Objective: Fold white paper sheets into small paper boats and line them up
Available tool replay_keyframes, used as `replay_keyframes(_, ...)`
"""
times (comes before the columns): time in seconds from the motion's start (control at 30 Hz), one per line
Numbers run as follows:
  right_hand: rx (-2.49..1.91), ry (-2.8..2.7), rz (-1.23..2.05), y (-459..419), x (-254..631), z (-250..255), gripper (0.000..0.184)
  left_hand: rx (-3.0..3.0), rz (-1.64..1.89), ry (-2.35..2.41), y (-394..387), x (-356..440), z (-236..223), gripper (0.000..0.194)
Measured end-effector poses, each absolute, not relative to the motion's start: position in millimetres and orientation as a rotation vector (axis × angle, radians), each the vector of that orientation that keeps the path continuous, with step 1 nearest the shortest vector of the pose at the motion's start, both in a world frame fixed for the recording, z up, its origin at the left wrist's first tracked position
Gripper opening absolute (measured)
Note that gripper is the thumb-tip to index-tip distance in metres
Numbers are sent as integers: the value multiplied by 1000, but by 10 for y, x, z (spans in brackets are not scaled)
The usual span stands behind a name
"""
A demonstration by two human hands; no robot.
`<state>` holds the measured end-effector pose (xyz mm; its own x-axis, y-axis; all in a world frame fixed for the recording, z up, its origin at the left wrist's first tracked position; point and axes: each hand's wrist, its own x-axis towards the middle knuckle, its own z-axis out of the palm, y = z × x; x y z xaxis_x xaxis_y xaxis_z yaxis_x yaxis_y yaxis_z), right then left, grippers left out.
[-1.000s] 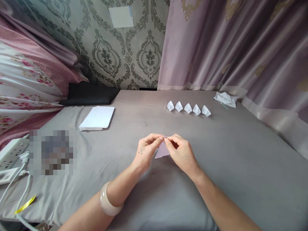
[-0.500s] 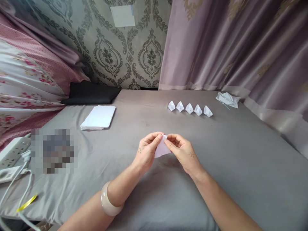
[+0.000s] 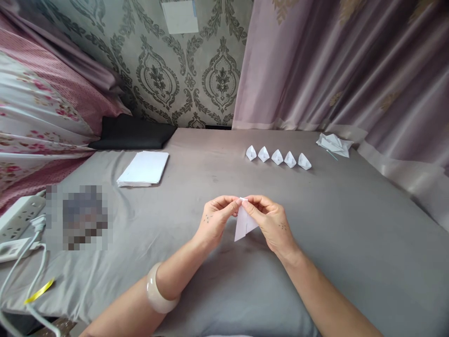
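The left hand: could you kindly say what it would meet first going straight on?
Beyond the folded paper in its grip, the left hand would probably meet the right hand first, though depth is unclear.

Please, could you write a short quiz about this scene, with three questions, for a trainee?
1. True or false: the left hand and the right hand both hold the folded paper.
2. The stack of white paper lies: A) to the right of the row of small folded shapes; B) to its left; C) on top of it.
3. Fill in the blank: the row has ___ shapes.
Key: 1 true; 2 B; 3 five
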<state>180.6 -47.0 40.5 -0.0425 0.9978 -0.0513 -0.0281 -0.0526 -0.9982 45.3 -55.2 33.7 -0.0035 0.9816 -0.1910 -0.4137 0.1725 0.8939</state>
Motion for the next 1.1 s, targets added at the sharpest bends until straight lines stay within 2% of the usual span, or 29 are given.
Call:
replay_keyframes(0.53, -1150, -1578, 793, -544, 1782, 438, 7, 765, 1257, 1060, -543, 413, 394, 14)
replay_keyframes(0.83, -1019, -1798, 378, -538, 1778, 418, 17, 810, 1237, 1031, -524, 373, 389, 8)
replay_keyframes(1.1, -969, -2009, 47, -531, 1820, 380, 27, 852, 1176, 993, -473, 306, 390, 12)
